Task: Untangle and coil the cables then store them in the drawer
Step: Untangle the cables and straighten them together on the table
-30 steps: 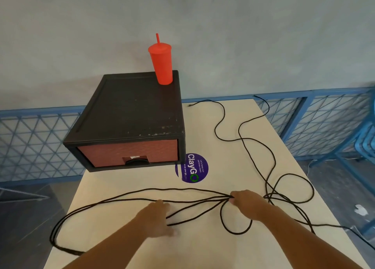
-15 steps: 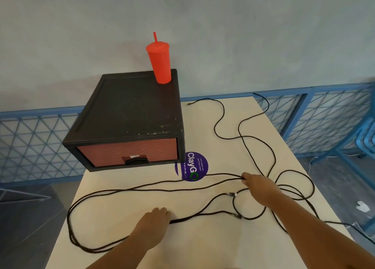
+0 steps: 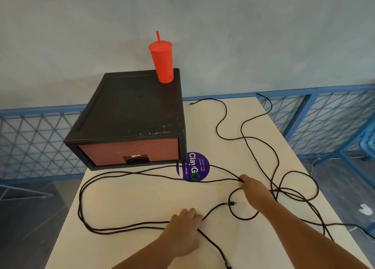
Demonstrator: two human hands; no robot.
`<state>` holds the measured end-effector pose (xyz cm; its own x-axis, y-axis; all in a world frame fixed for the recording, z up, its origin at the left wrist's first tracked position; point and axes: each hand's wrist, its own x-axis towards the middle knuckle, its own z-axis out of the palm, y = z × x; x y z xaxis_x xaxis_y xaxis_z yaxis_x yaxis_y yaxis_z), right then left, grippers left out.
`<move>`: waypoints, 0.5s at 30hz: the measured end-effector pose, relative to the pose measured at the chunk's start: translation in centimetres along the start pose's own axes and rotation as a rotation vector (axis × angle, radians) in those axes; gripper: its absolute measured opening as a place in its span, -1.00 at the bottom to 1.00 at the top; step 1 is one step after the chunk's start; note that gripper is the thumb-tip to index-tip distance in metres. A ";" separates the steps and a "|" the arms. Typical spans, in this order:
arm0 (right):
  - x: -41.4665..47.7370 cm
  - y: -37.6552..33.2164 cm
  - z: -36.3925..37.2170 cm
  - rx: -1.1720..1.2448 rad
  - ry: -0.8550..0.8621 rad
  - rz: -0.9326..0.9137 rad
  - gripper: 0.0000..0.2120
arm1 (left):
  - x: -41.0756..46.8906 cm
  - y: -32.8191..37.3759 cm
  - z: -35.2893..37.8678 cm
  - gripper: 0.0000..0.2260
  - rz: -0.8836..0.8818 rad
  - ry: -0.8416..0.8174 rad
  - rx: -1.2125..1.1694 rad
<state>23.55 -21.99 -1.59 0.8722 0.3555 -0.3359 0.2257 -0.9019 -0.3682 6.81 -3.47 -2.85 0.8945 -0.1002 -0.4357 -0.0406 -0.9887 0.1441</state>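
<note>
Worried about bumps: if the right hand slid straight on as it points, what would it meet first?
The right hand would cross the flat purple ClayGo sticker, then probably hit the drawer unit near its right corner.

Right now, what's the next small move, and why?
Probably draw the free plug end clear of the loop by the right hand, which pinches strands, while the left hand holds others down. The cables lie crossed and uncoiled; the drawer is shut.
</note>
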 end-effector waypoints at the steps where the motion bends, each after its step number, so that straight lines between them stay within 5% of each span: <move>1: -0.2 -0.2 0.2 -0.012 0.002 -0.007 -0.72 | 0.3 0.6 0.1 -0.57 0.006 0.012 0.025; 6: -1.3 -0.4 1.4 -0.276 0.006 -0.114 -0.60 | 1.0 1.4 -0.2 -0.72 0.086 0.007 0.164; 10: -1.8 -0.6 2.4 -0.007 -0.025 -0.013 -0.55 | 0.3 1.0 -0.7 -0.72 0.087 -0.011 0.118; 15: -1.8 -2.3 2.5 0.148 -0.018 0.016 -0.65 | -0.3 -0.6 -1.8 -0.78 -0.048 0.083 -0.259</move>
<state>20.38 -19.98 -2.31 0.8672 0.3470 -0.3573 0.1444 -0.8617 -0.4864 7.35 -2.68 -1.23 0.9265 -0.0343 -0.3747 0.1080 -0.9297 0.3522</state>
